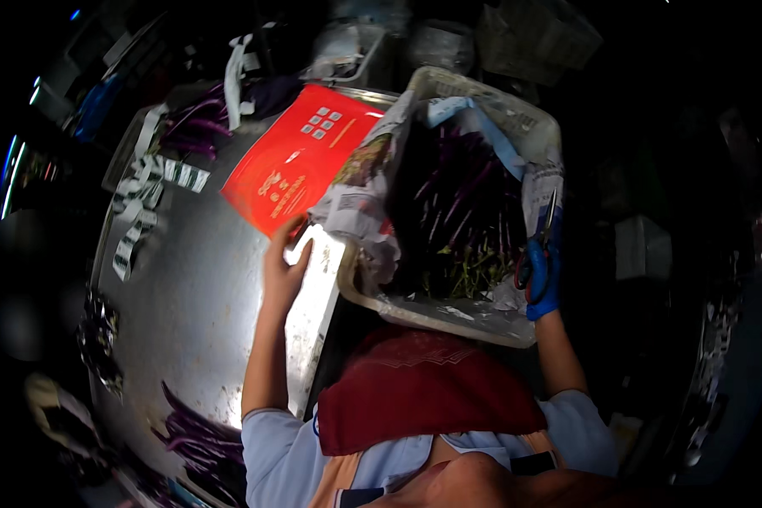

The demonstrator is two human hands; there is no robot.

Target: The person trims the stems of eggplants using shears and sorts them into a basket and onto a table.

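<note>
Before me a pale plastic crate, lined with printed paper, holds many long purple eggplants, their green stems towards me. In a blue glove, my right hand grips scissors at the crate's right side, blades pointing away from me. My left hand is bare, at the lower corner of a red printed sheet, close to the paper lining. Thumb and forefinger stand apart; the other fingers are partly hidden, so whether they hold the sheet's edge is unclear.
A metal table extends to the left. More eggplants lie at its far end and near end. Strips of printed labels run along its left edge. Behind the crate stand more containers. Dark surroundings hide much on the right.
</note>
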